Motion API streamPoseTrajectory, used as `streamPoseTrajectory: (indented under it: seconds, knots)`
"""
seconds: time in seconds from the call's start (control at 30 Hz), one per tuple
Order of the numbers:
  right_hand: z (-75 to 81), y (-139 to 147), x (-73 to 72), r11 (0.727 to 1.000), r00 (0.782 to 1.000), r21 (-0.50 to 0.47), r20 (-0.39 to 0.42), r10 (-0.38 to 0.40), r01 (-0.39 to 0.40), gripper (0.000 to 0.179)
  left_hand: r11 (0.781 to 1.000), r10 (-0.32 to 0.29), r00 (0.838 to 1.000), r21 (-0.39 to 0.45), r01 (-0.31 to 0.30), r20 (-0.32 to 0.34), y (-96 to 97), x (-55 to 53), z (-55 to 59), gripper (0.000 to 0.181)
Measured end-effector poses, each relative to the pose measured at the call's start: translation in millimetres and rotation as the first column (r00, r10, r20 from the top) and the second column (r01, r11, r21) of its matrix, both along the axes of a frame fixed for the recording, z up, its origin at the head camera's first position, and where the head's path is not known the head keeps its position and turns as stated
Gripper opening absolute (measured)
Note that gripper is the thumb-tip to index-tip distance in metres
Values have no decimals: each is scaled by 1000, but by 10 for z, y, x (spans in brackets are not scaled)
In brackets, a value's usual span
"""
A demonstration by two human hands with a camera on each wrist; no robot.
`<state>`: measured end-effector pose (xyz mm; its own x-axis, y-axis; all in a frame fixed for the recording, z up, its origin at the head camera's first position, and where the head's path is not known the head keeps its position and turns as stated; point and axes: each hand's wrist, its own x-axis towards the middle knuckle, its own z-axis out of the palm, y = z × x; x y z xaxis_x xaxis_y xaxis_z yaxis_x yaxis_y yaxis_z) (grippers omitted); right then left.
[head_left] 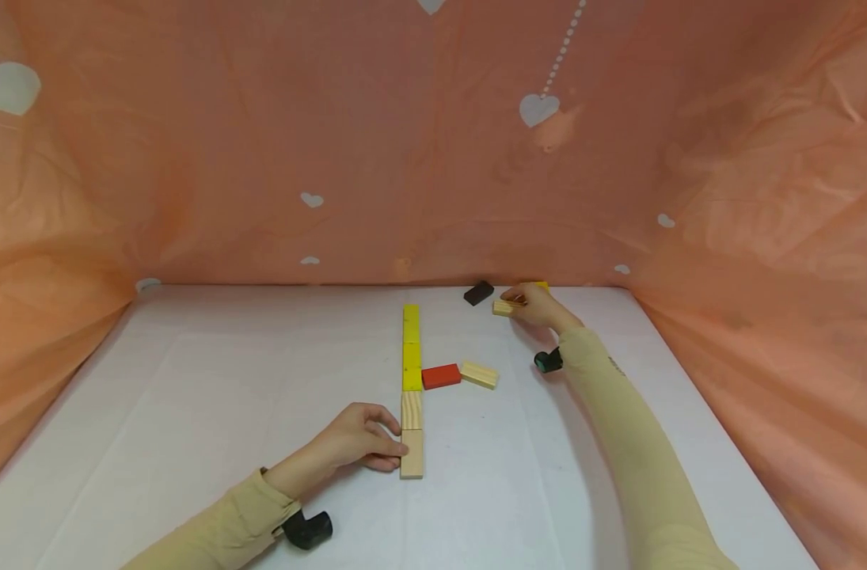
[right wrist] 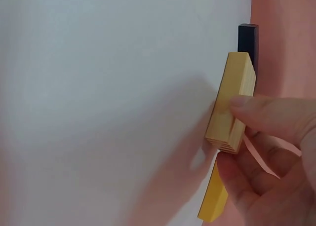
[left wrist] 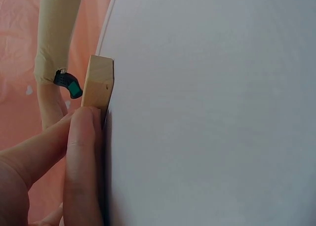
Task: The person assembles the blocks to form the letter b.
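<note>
On the white table, two yellow blocks [head_left: 411,347] and two plain wooden blocks [head_left: 412,410] form one straight row, end to end. My left hand [head_left: 358,437] is at the near end of the row, its thumb and fingertips touching the left side of the nearest wooden block [left wrist: 100,78]. At the far right, my right hand [head_left: 540,307] pinches another plain wooden block [right wrist: 229,97] between thumb and fingers. Behind that hand lies a yellow block [right wrist: 214,194], partly hidden, with a black block [head_left: 479,293] to its left.
A red block [head_left: 442,376] lies against the row's right side, and a loose wooden block [head_left: 479,374] touches its right end. Orange cloth [head_left: 362,158] with pale hearts hangs behind the table and on both sides. A black camera [head_left: 308,529] sits on each wrist.
</note>
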<state>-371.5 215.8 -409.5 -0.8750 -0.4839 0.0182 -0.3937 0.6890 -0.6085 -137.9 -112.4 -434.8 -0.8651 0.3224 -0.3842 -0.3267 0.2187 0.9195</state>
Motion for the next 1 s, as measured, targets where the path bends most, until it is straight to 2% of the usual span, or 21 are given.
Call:
streamPoseTrajectory:
  seconds: [0.2,0.63,0.87,1.0]
  knots:
    - [18,-11,-4,1000,1000,10,10,2,-2,34,1000,-5,1000,12,5,-1,1,8,3,31]
    - [83,-46,58,999,993,42,114,-33,28,41,1000,-5,1000,12,5,-2,5,23,44,31]
    - [85,-45,108,999,997,41,72,-22,19,27,1000,-13,1000,16,13,-8,-9,12,42,32]
    - [114,-46,183,998,998,41,51,-43,41,23,1000,-4,1000,4,4,6,4,6,46,32]
